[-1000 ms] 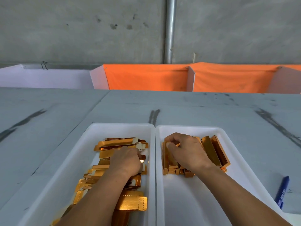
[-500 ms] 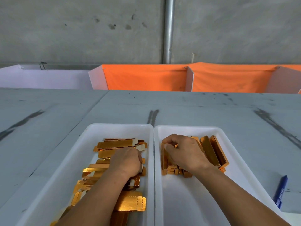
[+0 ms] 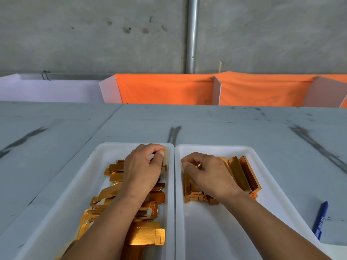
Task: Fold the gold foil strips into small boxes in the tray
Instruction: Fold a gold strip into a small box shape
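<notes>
Left hand [image 3: 142,167] moved up the left tray [image 3: 102,153], now pinching a pale strip [image 3: 165,158]. Right hand [image 3: 210,175] curled on boxes [image 3: 242,174]; grip unclear.

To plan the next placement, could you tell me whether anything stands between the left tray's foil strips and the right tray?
Nothing visible does; only the two adjoining rims lie between the foil strips and the right tray, whose near end lies bare.

Glossy foil strips [image 3: 145,236], smooth plastic tray [image 3: 216,231]
</notes>
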